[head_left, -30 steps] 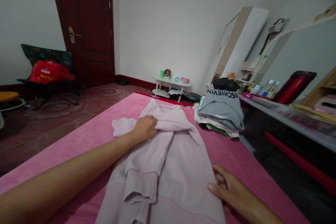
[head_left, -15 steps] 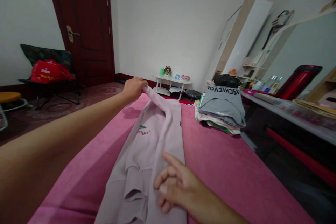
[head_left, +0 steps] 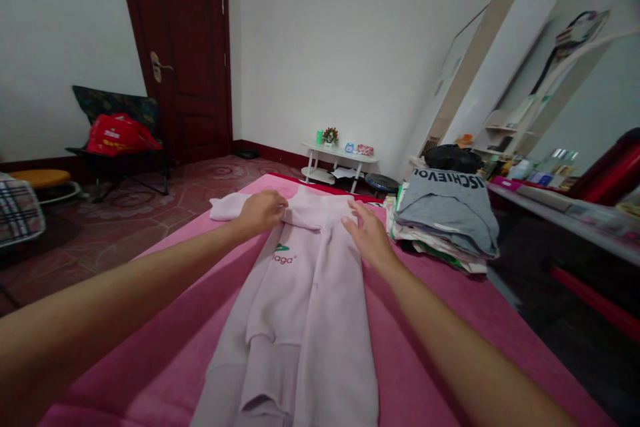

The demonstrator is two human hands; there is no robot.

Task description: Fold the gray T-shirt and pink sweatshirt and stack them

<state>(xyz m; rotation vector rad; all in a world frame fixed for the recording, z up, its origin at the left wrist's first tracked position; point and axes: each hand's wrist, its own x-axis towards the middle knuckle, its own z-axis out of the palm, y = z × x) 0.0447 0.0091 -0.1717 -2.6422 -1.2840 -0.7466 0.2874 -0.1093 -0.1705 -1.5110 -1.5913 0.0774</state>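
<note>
A pale pink sweatshirt (head_left: 340, 320) with a green and dark red print lies lengthwise on the pink bed cover (head_left: 425, 347), folded inward along its sides. One sleeve runs down its middle, with the cuff near me. At the far end, my left hand (head_left: 265, 210) is closed on a folded strip of the fabric, whose end pokes out to the left past the hand. My right hand (head_left: 373, 233) is at the far right edge of the sweatshirt, fingers apart and fingertips at the cloth.
Right of the sweatshirt, a stack of folded clothes (head_left: 445, 213) sits on the bed, a grey shirt on top. A dressing table (head_left: 545, 207) with bottles runs along the right. Beyond the bed stands a low white table (head_left: 340, 152); a chair holds a red bag (head_left: 120, 135) at left.
The left hand has lowered the lifted fabric and laid it across the far end. My right hand has moved from the near part up to the far right edge. The view has turned slightly left.
</note>
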